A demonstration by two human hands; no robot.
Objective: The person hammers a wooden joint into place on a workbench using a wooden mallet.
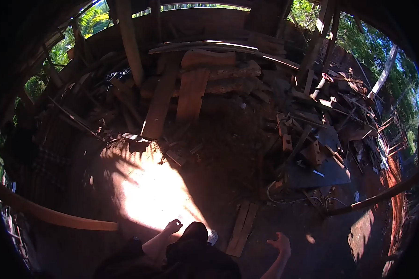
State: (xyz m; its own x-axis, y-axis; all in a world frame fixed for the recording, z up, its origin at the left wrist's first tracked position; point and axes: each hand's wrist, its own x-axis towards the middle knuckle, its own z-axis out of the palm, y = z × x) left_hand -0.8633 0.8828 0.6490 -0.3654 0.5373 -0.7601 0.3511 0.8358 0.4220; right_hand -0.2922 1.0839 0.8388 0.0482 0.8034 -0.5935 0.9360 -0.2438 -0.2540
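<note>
— Can you read any writing here, a label or a number?

— None. The planks (pixel 191 93) leaning on the woodpile bear no marks I can make out, and the dark sheet (pixel 319 174) at the right edge of the dirt floor (pixel 149 195) shows only a pale glint, no letters.

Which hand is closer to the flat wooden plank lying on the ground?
The right hand. It hangs open just right of the plank, not touching. The left hand is curled farther off to the plank's left, beyond the person's leg.
</note>
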